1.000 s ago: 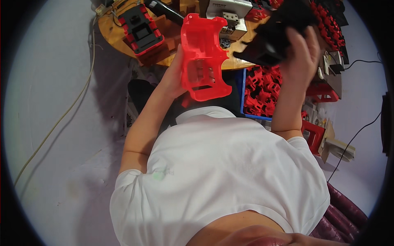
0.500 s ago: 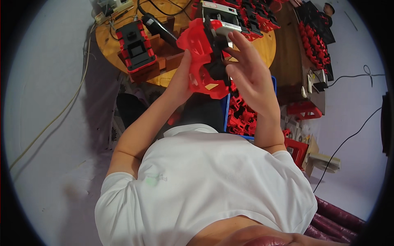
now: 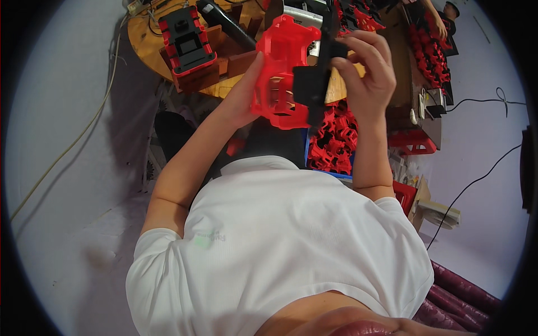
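Observation:
My left hand (image 3: pixel 245 96) grips a hollow red plastic housing (image 3: pixel 271 53) by its left side, lifted in front of my body. Along the housing's right side stands a black plastic panel (image 3: pixel 311 88), seen nearly edge-on. The thumb and fingers of my right hand (image 3: pixel 372 73) are closed on a black knob (image 3: pixel 339 49) on the panel's outer face. The open inside of the housing shows. Whether panel and housing are joined or only touch, I cannot tell.
A finished-looking red and black unit (image 3: pixel 188 47) rests on a brown wooden holder (image 3: pixel 199 78) on the round table (image 3: pixel 144 51). Beside it lies a black cylindrical tool (image 3: pixel 227 25). Below, a blue-rimmed crate (image 3: pixel 336 175) holds red parts. Another person's arm (image 3: pixel 434 14) reaches toward more red parts.
My right hand's fingers have gone from spread to closed on the knob. The housing and panel have turned, so the housing's inside shows more. Another person's arm has come into view.

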Demonstrator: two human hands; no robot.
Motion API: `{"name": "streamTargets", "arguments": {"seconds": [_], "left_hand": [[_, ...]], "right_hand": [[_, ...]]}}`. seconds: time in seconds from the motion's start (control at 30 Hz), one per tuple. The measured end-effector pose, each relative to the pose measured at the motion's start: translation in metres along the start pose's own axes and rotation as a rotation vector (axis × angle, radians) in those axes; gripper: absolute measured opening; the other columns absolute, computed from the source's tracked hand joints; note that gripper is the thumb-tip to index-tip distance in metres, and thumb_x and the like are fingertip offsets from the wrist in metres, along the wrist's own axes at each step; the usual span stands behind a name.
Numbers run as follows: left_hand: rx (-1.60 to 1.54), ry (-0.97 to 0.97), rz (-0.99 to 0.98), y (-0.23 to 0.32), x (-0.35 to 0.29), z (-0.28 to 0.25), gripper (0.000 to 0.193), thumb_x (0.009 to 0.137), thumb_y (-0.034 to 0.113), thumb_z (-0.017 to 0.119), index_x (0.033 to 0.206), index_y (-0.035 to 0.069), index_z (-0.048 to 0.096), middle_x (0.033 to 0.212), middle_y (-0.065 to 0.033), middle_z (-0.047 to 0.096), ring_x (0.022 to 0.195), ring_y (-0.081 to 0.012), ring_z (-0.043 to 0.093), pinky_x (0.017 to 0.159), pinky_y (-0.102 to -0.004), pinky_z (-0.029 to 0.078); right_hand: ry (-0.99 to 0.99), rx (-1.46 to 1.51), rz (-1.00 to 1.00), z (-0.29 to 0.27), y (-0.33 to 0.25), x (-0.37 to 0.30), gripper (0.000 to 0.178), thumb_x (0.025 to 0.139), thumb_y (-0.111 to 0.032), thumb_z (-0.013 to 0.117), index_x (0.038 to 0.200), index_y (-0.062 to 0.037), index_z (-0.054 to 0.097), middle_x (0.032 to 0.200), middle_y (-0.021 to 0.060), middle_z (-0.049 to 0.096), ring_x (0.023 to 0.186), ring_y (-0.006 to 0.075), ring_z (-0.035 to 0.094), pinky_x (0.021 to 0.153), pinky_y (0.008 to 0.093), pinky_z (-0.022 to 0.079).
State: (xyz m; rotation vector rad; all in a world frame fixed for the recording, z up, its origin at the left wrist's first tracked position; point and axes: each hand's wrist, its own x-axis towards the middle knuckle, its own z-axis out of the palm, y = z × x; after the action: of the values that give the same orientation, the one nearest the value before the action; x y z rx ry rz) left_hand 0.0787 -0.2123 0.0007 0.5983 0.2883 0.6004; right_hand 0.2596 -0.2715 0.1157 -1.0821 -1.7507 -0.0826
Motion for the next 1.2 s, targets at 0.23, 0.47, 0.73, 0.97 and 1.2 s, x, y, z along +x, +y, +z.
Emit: {"name": "streamTargets", "arguments": {"seconds": [0.23,0.47,0.73,0.97,1.2], "left_hand": [[0.077,0.036,-0.096,0.011,-0.007,0.000,0.065,0.098,0.063,0.042,0.137,0.012,0.050,0.118,-0.0066,0.065,0.103,-0.0202,0.065,0.089,-0.0395,0.054],[-0.038,-0.080,-0.043,0.001,-0.009,-0.003,0.060,0.101,0.058,0.041,0.141,0.014,0.046,0.127,-0.0042,0.060,0.115,-0.0168,0.060,0.097,-0.0380,0.050],[0.010,-0.035,-0.068,0.003,-0.013,-0.001,0.061,0.101,0.059,0.040,0.143,0.015,0.044,0.130,-0.0039,0.058,0.117,-0.0170,0.058,0.096,-0.0383,0.050],[0.029,-0.059,-0.055,0.006,-0.015,0.010,0.063,0.101,0.060,0.038,0.143,0.013,0.044,0.131,-0.0045,0.057,0.119,-0.0175,0.058,0.097,-0.0401,0.051],[0.039,-0.060,-0.044,0.003,-0.012,0.006,0.063,0.101,0.061,0.037,0.142,0.014,0.045,0.130,-0.0045,0.058,0.117,-0.0178,0.059,0.095,-0.0393,0.052]], "right_hand": [[-0.268,-0.183,-0.117,-0.005,-0.002,0.005,0.028,0.072,-0.008,0.083,0.096,-0.0010,0.069,0.094,0.0091,0.063,0.078,0.0218,0.064,0.062,0.0301,0.053],[-0.348,-0.130,-0.031,0.007,-0.002,-0.011,0.029,0.075,-0.012,0.082,0.096,0.0001,0.067,0.092,0.0111,0.063,0.074,0.0265,0.064,0.063,0.0338,0.052],[-0.319,-0.174,0.014,-0.002,-0.005,-0.009,0.028,0.075,-0.010,0.082,0.096,0.0010,0.067,0.093,0.0107,0.063,0.073,0.0246,0.064,0.061,0.0320,0.053],[-0.325,-0.156,-0.011,0.000,0.001,-0.009,0.028,0.075,-0.010,0.082,0.095,0.0016,0.067,0.093,0.0107,0.062,0.071,0.0231,0.064,0.059,0.0312,0.053],[-0.297,-0.164,-0.006,0.003,-0.001,-0.010,0.027,0.075,-0.010,0.082,0.094,0.0015,0.067,0.091,0.0105,0.062,0.069,0.0223,0.064,0.058,0.0312,0.052]]}}
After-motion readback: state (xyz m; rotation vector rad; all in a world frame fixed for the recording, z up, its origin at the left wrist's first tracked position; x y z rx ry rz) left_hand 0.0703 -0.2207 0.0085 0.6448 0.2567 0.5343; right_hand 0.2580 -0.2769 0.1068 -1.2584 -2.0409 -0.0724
